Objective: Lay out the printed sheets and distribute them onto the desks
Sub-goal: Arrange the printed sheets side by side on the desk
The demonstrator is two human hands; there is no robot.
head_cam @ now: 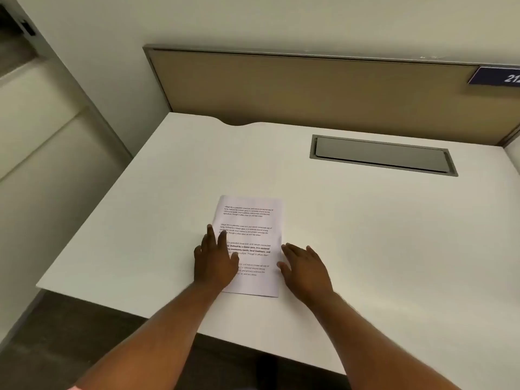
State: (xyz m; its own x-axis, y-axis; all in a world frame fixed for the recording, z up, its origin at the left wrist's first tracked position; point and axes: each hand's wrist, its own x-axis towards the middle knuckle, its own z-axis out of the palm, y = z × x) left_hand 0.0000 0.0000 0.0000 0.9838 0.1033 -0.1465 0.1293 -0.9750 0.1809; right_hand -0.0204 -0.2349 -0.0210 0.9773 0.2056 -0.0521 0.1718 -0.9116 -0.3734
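One printed sheet (250, 243), thin white paper with four blocks of black text, lies flat on the smooth white surface (365, 235). Left hand (215, 258) rests palm-down on its left edge, grip released, fingers spread; right hand (305, 267) lies flat, open, touching its right edge.

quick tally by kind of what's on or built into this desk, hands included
printed sheet: 1
hands: 2, left hand and right hand
grey cable hatch: 1
blue number plate on the divider panel: 1
total: 5
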